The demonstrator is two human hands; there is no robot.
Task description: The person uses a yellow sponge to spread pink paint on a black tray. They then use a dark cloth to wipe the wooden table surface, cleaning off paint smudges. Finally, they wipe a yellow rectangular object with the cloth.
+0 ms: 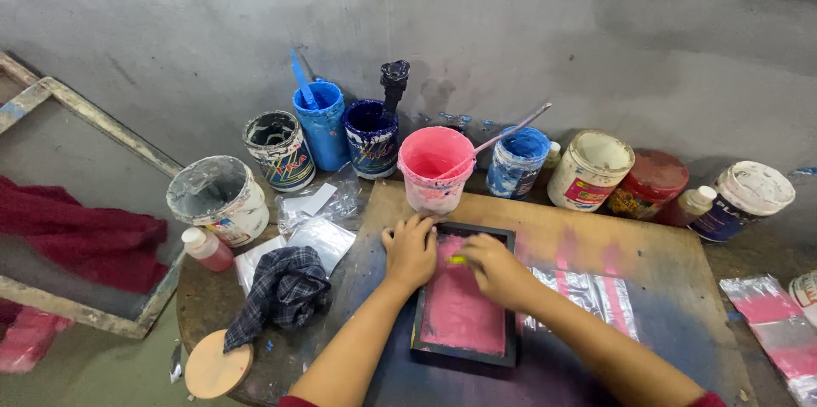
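Grey concrete wall (511, 15) w/ stained wooden worktop (664, 271) against it

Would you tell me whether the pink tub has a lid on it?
No, the pink tub stands open, with a stick leaning out of it.

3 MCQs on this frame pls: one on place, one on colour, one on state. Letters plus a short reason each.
1. Where does the pink bucket stand?
A. just beyond the top edge of the black frame
B. on the red cloth
C. at the table's near right corner

2. What colour covers the mesh inside the black frame?
A. green
B. pink
C. white

3. How do the hands stand?
A. both lifted clear of the frame
B. left presses the frame's top left edge, right pinches a small yellow thing over the mesh
C. both hold the checked cloth

Answers:
1 A: the pink bucket sits right behind the black frame.
2 B: the mesh is coated pink.
3 B: left hand rests on the edge, right hand grips the yellow thing.
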